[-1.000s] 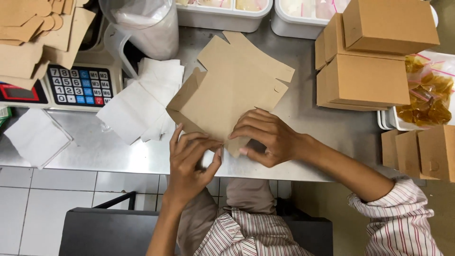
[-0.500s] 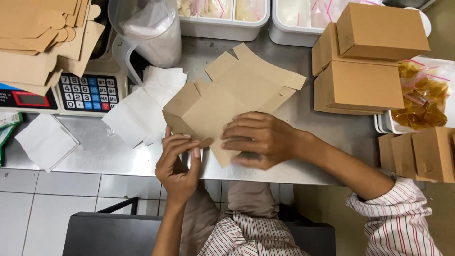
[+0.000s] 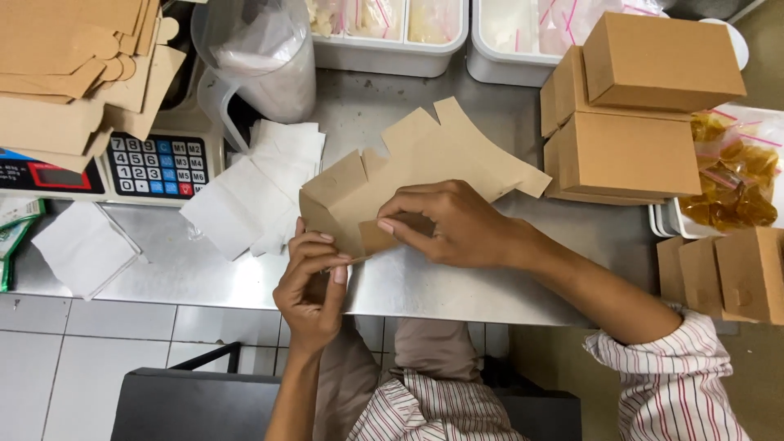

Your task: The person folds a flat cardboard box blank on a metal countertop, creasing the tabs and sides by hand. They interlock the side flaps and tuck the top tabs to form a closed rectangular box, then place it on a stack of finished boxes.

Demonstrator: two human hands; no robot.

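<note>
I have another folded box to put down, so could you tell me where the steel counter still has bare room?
Bare steel shows along the front edge of the counter, right of the right hand, below the stacked boxes. A smaller patch lies between the white paper sheets and the left hand. The back is crowded: scale, jug, tubs.

Left hand (image 3: 313,282), right hand (image 3: 457,222) folding cardboard box blank (image 3: 425,163).
</note>
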